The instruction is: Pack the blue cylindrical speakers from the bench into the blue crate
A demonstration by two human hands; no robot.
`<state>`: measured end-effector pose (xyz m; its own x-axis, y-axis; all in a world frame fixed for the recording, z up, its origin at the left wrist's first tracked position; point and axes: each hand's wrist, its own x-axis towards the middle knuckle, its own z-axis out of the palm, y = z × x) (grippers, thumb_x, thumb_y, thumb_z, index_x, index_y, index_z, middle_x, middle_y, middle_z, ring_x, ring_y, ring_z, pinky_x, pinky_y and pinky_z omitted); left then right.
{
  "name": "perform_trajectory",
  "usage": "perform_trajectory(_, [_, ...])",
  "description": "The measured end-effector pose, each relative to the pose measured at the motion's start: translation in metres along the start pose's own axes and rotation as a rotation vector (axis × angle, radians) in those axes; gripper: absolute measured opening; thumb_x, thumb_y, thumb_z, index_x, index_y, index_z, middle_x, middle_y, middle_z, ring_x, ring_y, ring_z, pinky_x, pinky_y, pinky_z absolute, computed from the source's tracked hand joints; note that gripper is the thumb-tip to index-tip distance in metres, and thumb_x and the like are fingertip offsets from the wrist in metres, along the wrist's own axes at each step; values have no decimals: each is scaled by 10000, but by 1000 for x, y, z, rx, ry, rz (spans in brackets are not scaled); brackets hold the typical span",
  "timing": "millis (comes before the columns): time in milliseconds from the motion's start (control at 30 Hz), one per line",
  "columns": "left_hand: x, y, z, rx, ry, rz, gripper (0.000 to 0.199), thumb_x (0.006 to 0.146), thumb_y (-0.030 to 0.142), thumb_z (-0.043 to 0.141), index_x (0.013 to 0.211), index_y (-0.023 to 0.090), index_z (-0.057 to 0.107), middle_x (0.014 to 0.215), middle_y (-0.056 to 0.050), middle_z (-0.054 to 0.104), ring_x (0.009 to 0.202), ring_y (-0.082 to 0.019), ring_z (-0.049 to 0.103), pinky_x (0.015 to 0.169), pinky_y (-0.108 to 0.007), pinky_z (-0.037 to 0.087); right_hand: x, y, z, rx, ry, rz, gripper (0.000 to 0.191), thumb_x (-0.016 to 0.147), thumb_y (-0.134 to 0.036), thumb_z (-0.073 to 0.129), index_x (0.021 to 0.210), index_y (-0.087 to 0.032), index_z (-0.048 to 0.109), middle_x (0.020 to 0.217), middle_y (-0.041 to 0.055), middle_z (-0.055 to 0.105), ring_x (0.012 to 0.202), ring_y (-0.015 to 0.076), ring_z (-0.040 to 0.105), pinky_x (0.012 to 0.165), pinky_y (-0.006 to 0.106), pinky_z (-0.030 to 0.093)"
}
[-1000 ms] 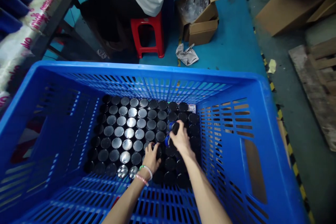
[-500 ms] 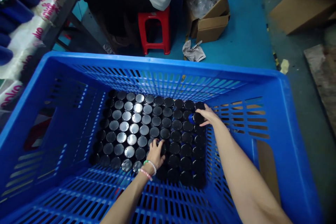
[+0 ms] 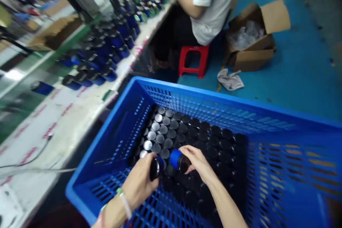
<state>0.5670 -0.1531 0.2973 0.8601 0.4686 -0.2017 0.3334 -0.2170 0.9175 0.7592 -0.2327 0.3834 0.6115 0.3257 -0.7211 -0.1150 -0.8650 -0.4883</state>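
My left hand (image 3: 141,178), with beaded bracelets at the wrist, grips a blue cylinder with a black cap (image 3: 155,168), its capped end turned towards me. In my right hand (image 3: 196,158) is another blue cylinder with a black cap (image 3: 176,159), tilted on its side. The two cylinders are close together but apart, held above a blue plastic crate (image 3: 240,105). Below them, rows of upright black-capped cylinders (image 3: 183,128) cover the crate's floor. My hands and forearms hide part of these rows.
On the left a long workbench (image 3: 66,124) carries many blue cylinders (image 3: 98,57) and a cable. Beyond the crate a person (image 3: 213,7) in a light shirt sits on a red stool (image 3: 193,60). An open cardboard box (image 3: 253,58) and crumpled paper (image 3: 230,79) lie on the floor.
Both hands have risen from the rows, each lifting a cylinder, and come closer together. The view has swung left, so the workbench and the seated person now show more.
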Motion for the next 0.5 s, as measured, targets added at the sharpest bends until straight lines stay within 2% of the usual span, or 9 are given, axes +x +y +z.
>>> perform_trajectory(100, [-60,-52,-75,18,399,-135,510,765,342,547,1226,253,348,1083,-12,563,944,-143,581,825,-280,483,-13,-53,72,-67,-109,-151,500,716,-541,583,992,-125,595,875,66,534,745,188,542,430,288,503])
perform_trajectory(167, [-87,-93,-119,64,631,-154,516,775,434,547,1213,226,372,1068,-44,562,911,-173,594,772,-312,503,-17,-86,131,-115,-170,-256,510,722,-564,562,988,-131,594,825,55,523,712,181,542,420,285,495])
perform_trajectory(233, [-96,-133,-157,97,794,-149,514,760,450,555,1173,178,412,1070,-80,547,936,-209,580,790,-361,494,-13,-117,198,-174,-205,-340,473,748,-546,531,986,-142,595,818,47,522,690,175,547,405,276,482])
perform_trajectory(267, [-93,-153,-173,96,845,-154,518,746,443,568,1156,160,427,1076,-91,538,957,-223,567,815,-384,483,-7,-131,231,-242,-201,-379,442,770,-526,504,987,-152,598,839,44,534,682,170,554,407,268,477])
perform_trajectory(333, [-72,-188,-203,38,888,-182,538,711,396,596,1150,123,445,1086,-104,524,996,-234,540,878,-403,450,12,-160,296,-464,-126,-464,371,819,-463,451,985,-173,611,938,42,571,734,171,581,499,268,500])
perform_trajectory(400, [-40,-217,-227,-44,852,-184,540,722,313,573,1180,59,440,1143,-137,482,1098,-244,475,988,-387,369,35,-185,350,-725,32,-556,343,855,-395,432,977,-147,635,1003,80,587,907,220,580,767,342,495])
perform_trajectory(433, [-23,-229,-237,-70,790,-183,543,752,271,530,1218,18,416,1177,-160,455,1140,-252,444,1018,-374,333,45,-195,372,-807,96,-579,362,868,-376,429,976,-103,642,1027,127,582,1001,267,548,880,398,435])
perform_trajectory(500, [5,-248,-254,-93,667,-151,585,779,176,460,1305,-49,344,1280,-221,369,1219,-294,379,1034,-372,302,60,-209,402,-888,135,-587,448,895,-376,408,1006,-5,632,1077,221,547,1113,341,471,976,464,323])
